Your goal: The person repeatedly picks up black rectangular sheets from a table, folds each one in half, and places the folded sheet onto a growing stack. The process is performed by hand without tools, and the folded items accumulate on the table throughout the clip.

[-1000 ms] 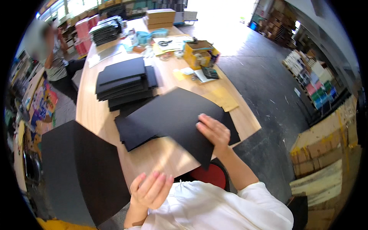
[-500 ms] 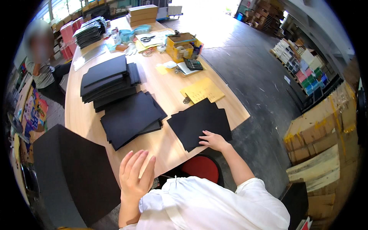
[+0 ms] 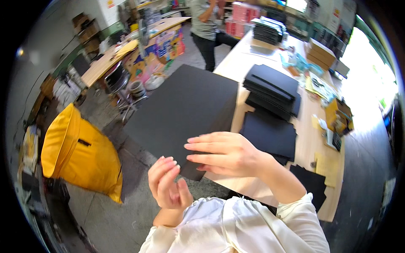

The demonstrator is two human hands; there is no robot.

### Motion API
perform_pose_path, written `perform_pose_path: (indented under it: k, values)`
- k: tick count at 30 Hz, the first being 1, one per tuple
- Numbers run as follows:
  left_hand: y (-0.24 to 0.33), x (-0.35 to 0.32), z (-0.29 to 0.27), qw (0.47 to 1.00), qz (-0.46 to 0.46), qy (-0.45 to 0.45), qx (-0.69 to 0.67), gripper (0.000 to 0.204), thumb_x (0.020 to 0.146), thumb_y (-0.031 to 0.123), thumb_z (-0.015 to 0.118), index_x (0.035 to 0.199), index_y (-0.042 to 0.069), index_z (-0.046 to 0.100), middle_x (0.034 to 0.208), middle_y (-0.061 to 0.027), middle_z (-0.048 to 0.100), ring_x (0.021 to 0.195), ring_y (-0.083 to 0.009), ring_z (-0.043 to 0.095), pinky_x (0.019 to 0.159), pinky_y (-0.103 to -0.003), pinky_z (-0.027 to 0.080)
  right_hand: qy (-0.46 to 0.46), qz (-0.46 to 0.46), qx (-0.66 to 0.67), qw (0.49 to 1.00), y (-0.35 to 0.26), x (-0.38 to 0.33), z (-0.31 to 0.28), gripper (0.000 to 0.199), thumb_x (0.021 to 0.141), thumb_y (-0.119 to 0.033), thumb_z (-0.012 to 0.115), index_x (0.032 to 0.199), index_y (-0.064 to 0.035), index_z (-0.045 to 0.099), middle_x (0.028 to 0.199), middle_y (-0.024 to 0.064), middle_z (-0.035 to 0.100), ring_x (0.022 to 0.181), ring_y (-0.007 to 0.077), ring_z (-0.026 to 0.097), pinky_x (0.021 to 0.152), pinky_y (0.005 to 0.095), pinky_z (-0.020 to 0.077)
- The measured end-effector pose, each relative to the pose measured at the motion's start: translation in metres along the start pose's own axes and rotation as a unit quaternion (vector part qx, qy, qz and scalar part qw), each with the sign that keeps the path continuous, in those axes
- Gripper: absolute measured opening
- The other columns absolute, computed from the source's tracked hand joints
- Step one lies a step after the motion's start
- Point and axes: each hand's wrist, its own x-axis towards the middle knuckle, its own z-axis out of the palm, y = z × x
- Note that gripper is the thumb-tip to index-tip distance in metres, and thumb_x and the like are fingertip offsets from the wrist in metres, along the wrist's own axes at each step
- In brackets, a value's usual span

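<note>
Left of the table's edge stands a broad, flat black surface [image 3: 185, 105], like a large board or the top of a stack; I cannot tell which. My right hand [image 3: 230, 154] reaches over its near corner, fingers stretched out and holding nothing visible; whether they touch it is unclear. Close by, my left hand [image 3: 168, 185] is raised at the near edge, fingers loosely bent and thumb apart, with nothing seen in it. On the table, black sheets [image 3: 270, 134] lie in a pile beyond my right wrist. A smaller set of black sheets [image 3: 310, 183] is partly hidden by my right arm.
A taller black stack [image 3: 272, 84] stands farther along the wooden table [image 3: 242, 55]. Yellow card [image 3: 327, 166], a yellow box [image 3: 338, 116] and brown cartons [image 3: 320, 54] lie toward its right side. A yellow sack [image 3: 82, 154] stands on the floor at left. Another person [image 3: 206, 33] stands beyond.
The view has swung left, bringing the yellow sack into sight. My right hand has left the small set of black sheets and come over the large black surface, near my left hand.
</note>
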Motion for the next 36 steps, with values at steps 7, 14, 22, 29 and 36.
perform_pose_path:
  k: [7,14,22,29,36]
  values:
    - [-0.014,-0.031,-0.015,0.987,-0.131,0.09,0.006,0.027,0.095,0.013,0.045,0.108,-0.005,0.059,0.115,-0.0199,0.06,0.109,-0.0323,0.058,0.101,-0.048,0.043,-0.144,-0.076,0.087,0.983,0.034,0.041,0.028,0.032,0.083,-0.029,0.072,0.109,-0.0093,0.072,0.126,0.0127,0.064,0.121,0.0289,0.057,0.105,0.0408,0.0445]
    - [-0.016,-0.039,-0.008,0.99,-0.113,0.078,0.032,0.029,0.095,0.015,0.047,0.107,-0.006,0.062,0.11,-0.0207,0.065,0.107,-0.0364,0.061,0.1,-0.05,0.043,-0.156,-0.009,0.173,0.973,0.041,0.047,0.029,0.026,0.08,-0.02,0.076,0.103,-0.0072,0.075,0.114,0.0127,0.07,0.113,0.0305,0.064,0.098,0.0414,0.0502]
    - [-0.027,-0.046,0.005,0.994,-0.088,0.031,0.06,0.043,0.097,0.019,0.038,0.123,-0.01,0.057,0.123,-0.0263,0.06,0.12,-0.0433,0.056,0.105,-0.055,0.041,-0.17,0.145,0.347,0.911,0.047,0.056,0.029,0.02,0.084,-0.013,0.072,0.099,0.0009,0.074,0.102,0.0196,0.071,0.108,0.0351,0.066,0.102,0.0446,0.0473]
    - [-0.031,-0.054,0.008,0.995,-0.074,0.028,0.057,0.047,0.098,0.02,0.034,0.127,-0.013,0.051,0.127,-0.0268,0.057,0.121,-0.0422,0.055,0.107,-0.055,0.039,-0.164,0.147,0.323,0.92,0.049,0.056,0.031,0.022,0.089,-0.024,0.067,0.095,-0.0052,0.076,0.103,0.0167,0.071,0.109,0.0297,0.065,0.095,0.0354,0.0523]
    - [-0.033,-0.057,0.007,0.996,-0.064,0.013,0.066,0.047,0.099,0.02,0.032,0.131,-0.01,0.049,0.13,-0.0264,0.055,0.123,-0.0431,0.053,0.107,-0.056,0.039,-0.149,0.133,0.309,0.93,0.05,0.054,0.034,0.02,0.089,-0.022,0.065,0.093,-0.0048,0.076,0.101,0.0171,0.071,0.107,0.0291,0.066,0.095,0.0365,0.0523]
